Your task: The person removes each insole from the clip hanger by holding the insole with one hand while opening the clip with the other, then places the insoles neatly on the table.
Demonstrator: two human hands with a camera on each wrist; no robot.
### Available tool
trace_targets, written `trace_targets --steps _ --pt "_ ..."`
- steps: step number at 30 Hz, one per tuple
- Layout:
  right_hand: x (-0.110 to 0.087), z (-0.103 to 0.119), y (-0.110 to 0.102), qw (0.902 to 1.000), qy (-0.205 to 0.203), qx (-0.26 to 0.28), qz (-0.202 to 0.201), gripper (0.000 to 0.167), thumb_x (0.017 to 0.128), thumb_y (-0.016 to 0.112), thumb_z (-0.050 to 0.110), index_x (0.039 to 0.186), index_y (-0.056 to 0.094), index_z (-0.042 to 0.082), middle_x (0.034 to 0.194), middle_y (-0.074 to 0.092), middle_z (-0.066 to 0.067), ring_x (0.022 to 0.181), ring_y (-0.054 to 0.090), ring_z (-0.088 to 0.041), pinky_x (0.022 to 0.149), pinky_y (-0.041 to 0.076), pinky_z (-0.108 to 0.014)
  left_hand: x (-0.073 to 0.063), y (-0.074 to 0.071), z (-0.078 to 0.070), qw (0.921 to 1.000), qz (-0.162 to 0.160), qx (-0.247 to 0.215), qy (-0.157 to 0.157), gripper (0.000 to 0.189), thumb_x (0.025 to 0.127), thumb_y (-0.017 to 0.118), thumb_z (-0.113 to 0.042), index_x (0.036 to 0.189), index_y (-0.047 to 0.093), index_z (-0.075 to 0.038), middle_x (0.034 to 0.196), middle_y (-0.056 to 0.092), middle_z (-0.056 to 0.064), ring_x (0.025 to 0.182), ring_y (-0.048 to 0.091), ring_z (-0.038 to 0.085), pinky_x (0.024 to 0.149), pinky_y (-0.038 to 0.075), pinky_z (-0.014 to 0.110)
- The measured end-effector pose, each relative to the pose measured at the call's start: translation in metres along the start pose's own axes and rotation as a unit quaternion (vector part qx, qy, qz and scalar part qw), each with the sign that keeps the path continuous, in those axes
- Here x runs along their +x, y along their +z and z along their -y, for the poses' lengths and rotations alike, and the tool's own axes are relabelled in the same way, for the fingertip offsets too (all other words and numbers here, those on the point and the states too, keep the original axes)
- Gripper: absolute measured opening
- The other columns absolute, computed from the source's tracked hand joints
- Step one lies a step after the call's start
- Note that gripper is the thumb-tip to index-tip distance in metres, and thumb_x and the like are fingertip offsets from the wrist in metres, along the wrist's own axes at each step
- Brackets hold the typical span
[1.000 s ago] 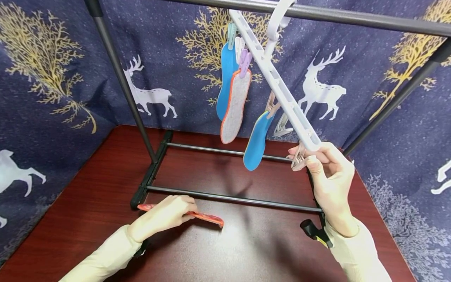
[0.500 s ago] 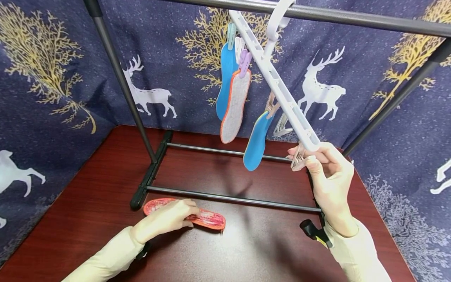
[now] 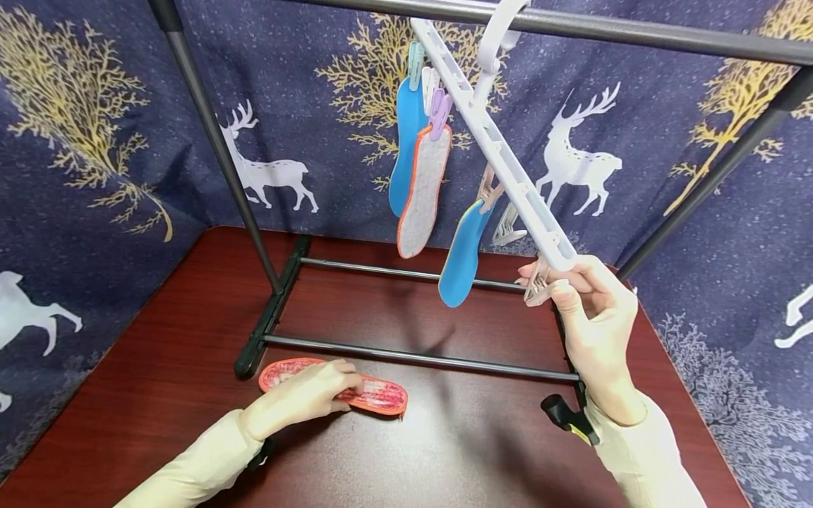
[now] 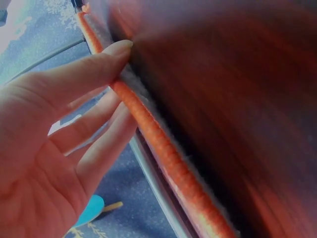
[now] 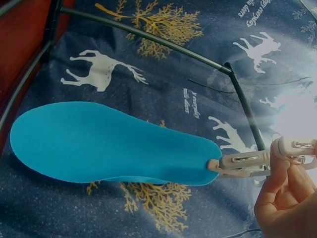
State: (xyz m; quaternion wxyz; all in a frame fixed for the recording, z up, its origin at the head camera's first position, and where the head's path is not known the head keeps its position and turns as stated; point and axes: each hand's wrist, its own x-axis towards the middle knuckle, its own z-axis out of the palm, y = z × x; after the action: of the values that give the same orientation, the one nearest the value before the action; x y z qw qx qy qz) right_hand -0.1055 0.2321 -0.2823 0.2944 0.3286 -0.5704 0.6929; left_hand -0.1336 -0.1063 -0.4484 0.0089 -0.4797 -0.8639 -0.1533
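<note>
My left hand [image 3: 301, 395] pinches a red insole [image 3: 386, 396] by its long edge, low over the front of the table. Its mottled red-and-white face shows in the head view; the left wrist view shows thumb and fingers on either side of its orange stitched rim [image 4: 163, 144]. My right hand [image 3: 600, 310] holds a pale pink clothespin [image 3: 538, 283] at the near end of the white clip hanger [image 3: 502, 152]. Nothing hangs from that clothespin. Beside it, another pink clothespin [image 5: 242, 159] grips a blue insole [image 5: 114, 141].
Farther along the hanger, a grey insole with orange trim [image 3: 424, 194] and another blue insole [image 3: 406, 144] hang from clothespins. The hanger hooks over a dark rack rail [image 3: 591, 29]. Rack base bars [image 3: 419, 358] cross the brown table [image 3: 152, 353]. A black rack foot [image 3: 559, 413] lies near my right forearm.
My left hand has tipped the red insole from nearly edge-on to showing its mottled face, shifting slightly right. My right hand keeps its hold at the hanger's end.
</note>
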Motion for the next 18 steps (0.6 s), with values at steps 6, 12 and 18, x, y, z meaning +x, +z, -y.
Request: trace_targets --steps 6,12,18 --pt "-0.0004 -0.0002 -0.0007 1.0000 -0.001 -0.004 0.001 0.018 0.091 0.060 -0.002 0.096 0.056 -0.019 0.086 0.073 -0.018 0.084 0.071 -0.027 0.076 0.056 -0.028 -0.0007 0.0001 -0.0012 0.9999 0.006 -0.008 -0.012 0.029 0.068 0.086 -0.015 0.082 0.061 -0.019 0.080 0.054 -0.009 0.072 0.050 0.000 0.063 0.047 0.016" --pt "-0.0017 0.0011 -0.0014 0.9998 0.001 -0.016 -0.007 0.021 0.092 0.061 0.001 0.098 0.057 -0.019 0.092 0.073 -0.020 0.083 0.071 -0.025 0.075 0.056 -0.026 -0.0001 -0.0002 -0.0017 0.9996 0.018 -0.009 -0.022 0.030 0.067 0.087 -0.016 0.082 0.061 -0.019 0.080 0.054 -0.009 0.071 0.048 -0.001 0.062 0.046 0.017" --pt "0.0004 0.0009 -0.0017 1.0000 -0.006 -0.001 -0.007 0.026 0.092 0.062 0.004 0.101 0.056 -0.020 0.092 0.072 -0.021 0.082 0.071 -0.025 0.073 0.057 -0.026 0.0018 -0.0019 -0.0022 0.9988 0.032 -0.014 -0.035 0.029 0.068 0.086 -0.017 0.085 0.063 -0.019 0.082 0.054 -0.008 0.070 0.046 -0.001 0.060 0.044 0.017"
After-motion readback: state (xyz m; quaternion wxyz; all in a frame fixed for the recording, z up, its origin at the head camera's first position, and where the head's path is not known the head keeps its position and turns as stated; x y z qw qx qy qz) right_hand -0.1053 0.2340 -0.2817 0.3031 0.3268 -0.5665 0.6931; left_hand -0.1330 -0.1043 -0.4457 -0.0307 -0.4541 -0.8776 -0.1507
